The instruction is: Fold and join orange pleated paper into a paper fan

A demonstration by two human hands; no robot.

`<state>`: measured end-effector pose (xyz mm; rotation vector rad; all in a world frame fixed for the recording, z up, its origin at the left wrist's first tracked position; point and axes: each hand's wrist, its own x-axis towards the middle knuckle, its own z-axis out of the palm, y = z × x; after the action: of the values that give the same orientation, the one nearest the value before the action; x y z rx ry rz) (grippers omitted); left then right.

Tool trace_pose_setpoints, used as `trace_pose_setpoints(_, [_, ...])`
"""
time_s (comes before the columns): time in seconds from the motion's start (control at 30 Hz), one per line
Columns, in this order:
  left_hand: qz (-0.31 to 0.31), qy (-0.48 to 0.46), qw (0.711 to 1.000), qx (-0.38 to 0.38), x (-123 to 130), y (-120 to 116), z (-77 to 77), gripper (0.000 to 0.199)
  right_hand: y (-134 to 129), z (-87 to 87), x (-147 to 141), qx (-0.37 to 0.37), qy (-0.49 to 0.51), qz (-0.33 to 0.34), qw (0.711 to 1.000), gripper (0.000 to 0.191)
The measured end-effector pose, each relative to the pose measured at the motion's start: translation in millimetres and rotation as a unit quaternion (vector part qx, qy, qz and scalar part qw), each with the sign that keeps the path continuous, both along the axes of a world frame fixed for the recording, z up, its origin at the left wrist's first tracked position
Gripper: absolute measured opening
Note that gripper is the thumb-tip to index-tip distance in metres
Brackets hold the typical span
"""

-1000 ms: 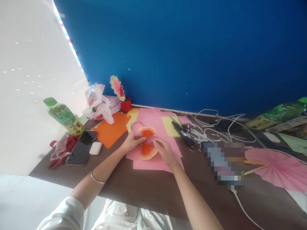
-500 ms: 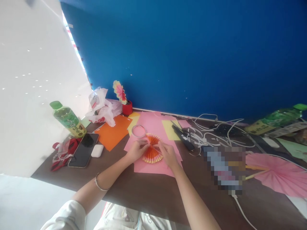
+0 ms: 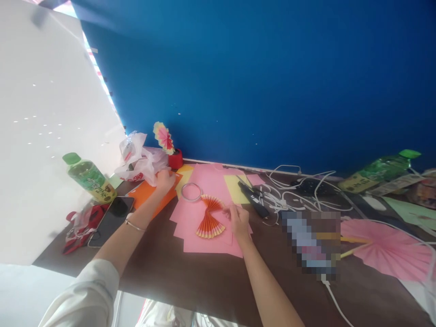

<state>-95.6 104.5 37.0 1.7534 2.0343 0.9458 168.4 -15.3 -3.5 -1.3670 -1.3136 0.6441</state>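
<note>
An orange folded-paper fan [image 3: 210, 223] with yellow edges, pinched in at its middle, lies on pink paper sheets [image 3: 194, 245]. At its right edge is my right hand [image 3: 240, 220], its fingers pressed together; whatever is between them is too small to make out. My left hand [image 3: 165, 180] is over the orange paper [image 3: 146, 194], beside the white plastic bag [image 3: 146, 164], and its fingertips are too unclear to read. A ring-shaped roll [image 3: 191, 192] lies up and left of the fan.
A green-capped bottle [image 3: 90, 179] and a black phone [image 3: 112, 222] are at the left. A red tape roll [image 3: 175, 159] stands near the wall. To the right lie black scissors or a tool [image 3: 254, 199], white cables [image 3: 282, 200] and a large pink fan [image 3: 388, 247].
My left hand has left the fan and moved up and left to the orange paper by the bag. The fan now lies narrower at its middle, while my right hand stays at its right side.
</note>
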Motion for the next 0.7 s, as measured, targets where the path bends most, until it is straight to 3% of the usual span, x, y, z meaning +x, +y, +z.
trace_pose_setpoints(0.3, [0.022, 0.074, 0.996, 0.043, -5, 55, 6.9, 0.061, -3, 10.0, -3, 0.007, -0.012, 0.007, 1.000, 0.043])
trace_pose_setpoints(0.53, [0.028, -0.053, 0.998, -0.015, 1, 68, 27.8, 0.046, -2, 7.4, -2, 0.018, -0.075, 0.025, 0.997, 0.040])
trace_pose_setpoints(0.7, [0.026, -0.078, 0.995, 0.050, 7, 59, 39.1, 0.045, -2, 7.6, -4, 0.010, -0.068, 0.026, 0.997, 0.039])
